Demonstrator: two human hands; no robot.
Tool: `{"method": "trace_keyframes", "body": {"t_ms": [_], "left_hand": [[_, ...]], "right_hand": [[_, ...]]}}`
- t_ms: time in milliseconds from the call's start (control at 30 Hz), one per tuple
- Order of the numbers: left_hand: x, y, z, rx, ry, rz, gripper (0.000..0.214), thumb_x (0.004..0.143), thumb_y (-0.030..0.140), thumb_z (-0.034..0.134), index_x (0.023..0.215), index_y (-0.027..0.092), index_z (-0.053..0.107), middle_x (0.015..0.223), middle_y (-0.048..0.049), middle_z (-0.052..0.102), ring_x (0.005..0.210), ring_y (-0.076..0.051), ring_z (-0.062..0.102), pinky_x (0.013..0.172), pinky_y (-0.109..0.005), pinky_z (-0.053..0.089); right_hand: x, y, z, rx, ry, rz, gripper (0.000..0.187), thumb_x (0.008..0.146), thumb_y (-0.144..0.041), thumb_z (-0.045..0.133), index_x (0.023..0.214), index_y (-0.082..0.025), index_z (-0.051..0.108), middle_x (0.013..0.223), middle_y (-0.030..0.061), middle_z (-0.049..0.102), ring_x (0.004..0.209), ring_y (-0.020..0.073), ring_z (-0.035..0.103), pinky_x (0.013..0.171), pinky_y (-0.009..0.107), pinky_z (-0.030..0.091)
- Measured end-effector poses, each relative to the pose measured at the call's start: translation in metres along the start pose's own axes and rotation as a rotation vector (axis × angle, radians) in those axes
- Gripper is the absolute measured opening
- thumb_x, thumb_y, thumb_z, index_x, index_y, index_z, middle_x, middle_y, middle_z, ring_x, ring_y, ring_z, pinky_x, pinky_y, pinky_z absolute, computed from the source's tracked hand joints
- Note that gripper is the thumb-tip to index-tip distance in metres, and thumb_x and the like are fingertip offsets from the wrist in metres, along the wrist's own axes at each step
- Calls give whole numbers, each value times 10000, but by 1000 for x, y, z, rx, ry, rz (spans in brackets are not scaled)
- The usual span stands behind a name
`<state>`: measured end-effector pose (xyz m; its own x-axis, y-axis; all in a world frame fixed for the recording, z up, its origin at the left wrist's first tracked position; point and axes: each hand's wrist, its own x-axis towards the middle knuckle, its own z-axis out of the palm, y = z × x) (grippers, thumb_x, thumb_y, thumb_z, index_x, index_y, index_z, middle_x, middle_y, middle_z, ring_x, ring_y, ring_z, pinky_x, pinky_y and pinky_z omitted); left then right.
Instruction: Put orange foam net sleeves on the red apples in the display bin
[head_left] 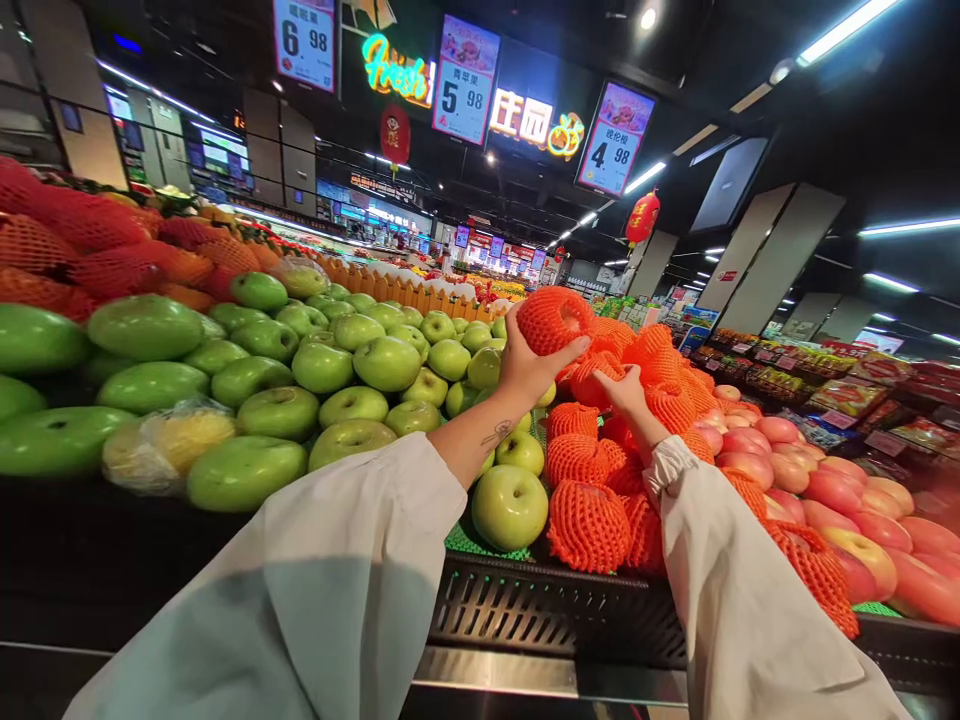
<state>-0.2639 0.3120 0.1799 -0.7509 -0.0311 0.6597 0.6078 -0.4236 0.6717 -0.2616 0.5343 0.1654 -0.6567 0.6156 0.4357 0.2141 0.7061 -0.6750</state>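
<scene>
My left hand (529,362) is closed around a round fruit in an orange foam net (551,318), lifted above the pile; the net hides most of the fruit. To the right and slightly lower, my right hand (630,396) reaches into the heap of net-wrapped fruit (589,525). Its thumb presses against another netted fruit (586,380), and its other fingers are partly hidden. Under my left forearm lie green apples (510,507), spreading away to the left. Both arms wear loose pale sleeves.
Pinkish-red apples (840,490) lie to the right, and red-netted fruit (97,250) is heaped at far left. A plastic-wrapped yellow fruit (171,445) sits among the green ones. A black slotted rail (525,605) edges the display in front. Price signs (465,80) hang overhead.
</scene>
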Motion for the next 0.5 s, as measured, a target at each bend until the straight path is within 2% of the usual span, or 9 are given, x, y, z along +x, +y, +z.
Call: {"method": "trace_keyframes", "body": {"t_ms": [167, 333, 500], "left_hand": [[-2, 3, 1, 17, 0, -11, 838, 670, 325, 892, 1330, 293, 377, 1370, -86, 585, 1263, -268, 584, 1133, -461, 438], [-3, 3, 2, 45, -8, -10, 825, 685, 331, 884, 1324, 289, 364, 1377, -82, 587, 1255, -254, 596, 1111, -426, 457], [-2, 0, 1, 59, -15, -14, 818, 703, 326, 871, 1336, 301, 353, 1389, -78, 579, 1287, -256, 579, 1106, -407, 455]], "right_hand": [[4, 2, 11, -70, -85, -114, 807, 635, -602, 736, 1243, -155, 451, 1211, 178, 644, 1130, 348, 638, 1016, 453, 482], [7, 8, 21, -30, -187, -138, 809, 653, -559, 752, 1256, -119, 440, 1199, 210, 639, 1100, 331, 639, 987, 439, 507], [12, 17, 28, -15, -275, -167, 897, 561, -558, 832, 1243, -129, 436, 1195, 211, 617, 1115, 357, 618, 929, 455, 534]]}}
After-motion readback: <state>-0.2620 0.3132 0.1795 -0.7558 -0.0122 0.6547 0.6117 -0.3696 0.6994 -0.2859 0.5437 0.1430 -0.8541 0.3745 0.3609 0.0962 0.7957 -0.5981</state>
